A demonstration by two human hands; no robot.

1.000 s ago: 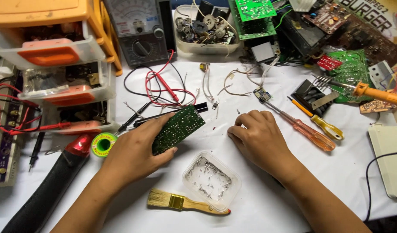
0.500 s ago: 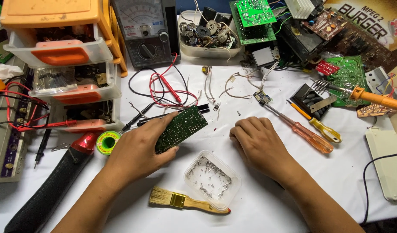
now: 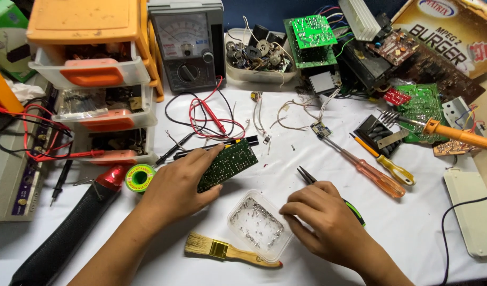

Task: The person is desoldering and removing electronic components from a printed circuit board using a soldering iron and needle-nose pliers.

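Bench view: we hold the board and the pliers.
Our left hand [image 3: 177, 185] is clamped on the green rectangular circuit board [image 3: 228, 163], tilted off the white tabletop [image 3: 413, 228]; our right hand [image 3: 323, 222] is closed around the black needle-nose pliers [image 3: 308, 176], just beside the clear plastic tray of metal bits [image 3: 259, 225].

My left hand [image 3: 180, 188] gripping a green circuit board [image 3: 227, 164], my right hand [image 3: 323, 217] closed around pliers [image 3: 308, 176], clear tray [image 3: 256, 225] between, brush [image 3: 227, 250] below
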